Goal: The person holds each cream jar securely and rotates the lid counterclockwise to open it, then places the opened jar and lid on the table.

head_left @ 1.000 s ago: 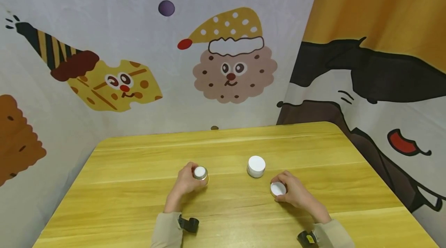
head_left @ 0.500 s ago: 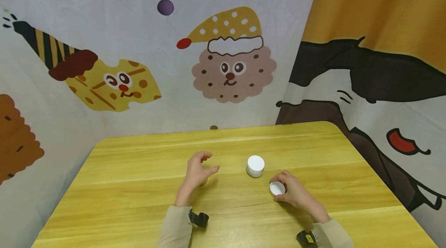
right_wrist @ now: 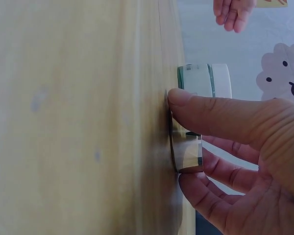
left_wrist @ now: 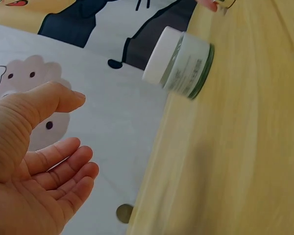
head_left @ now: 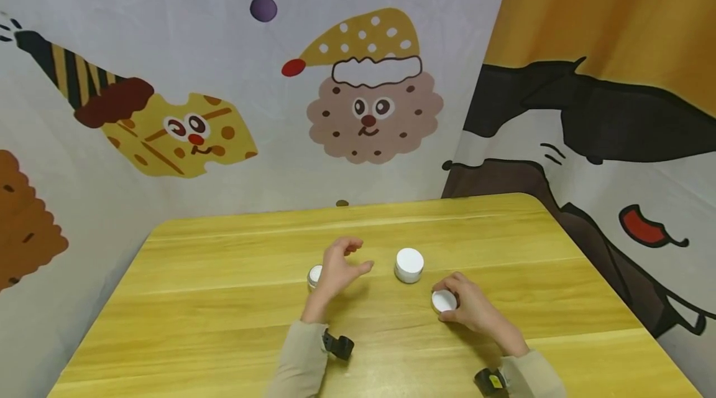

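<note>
My left hand [head_left: 338, 268] hovers above the table with thumb and fingers spread, holding nothing. To its right stands a white-lidded cosmetic jar [head_left: 409, 266]; the left wrist view shows this jar [left_wrist: 192, 66] with a frosted body and green base, apart from my fingers. Partly behind my left hand is a smaller round jar [head_left: 314, 275] with a white top. My right hand [head_left: 472, 306] pinches a jar lid [head_left: 444, 301] between thumb and fingers, low at the table. Its mirror-like side [right_wrist: 187, 154] shows in the right wrist view, and its upper face looks white.
The wooden table [head_left: 224, 305] has rounded far corners. Behind it hangs a cloth [head_left: 279, 180] with cartoon figures. Each wrist wears a small black camera, such as the left camera [head_left: 339, 346].
My left hand has let go of the smaller jar, lifted with its fingers spread, and moved right towards the white-lidded jar. My right hand stays in place with the lid.
</note>
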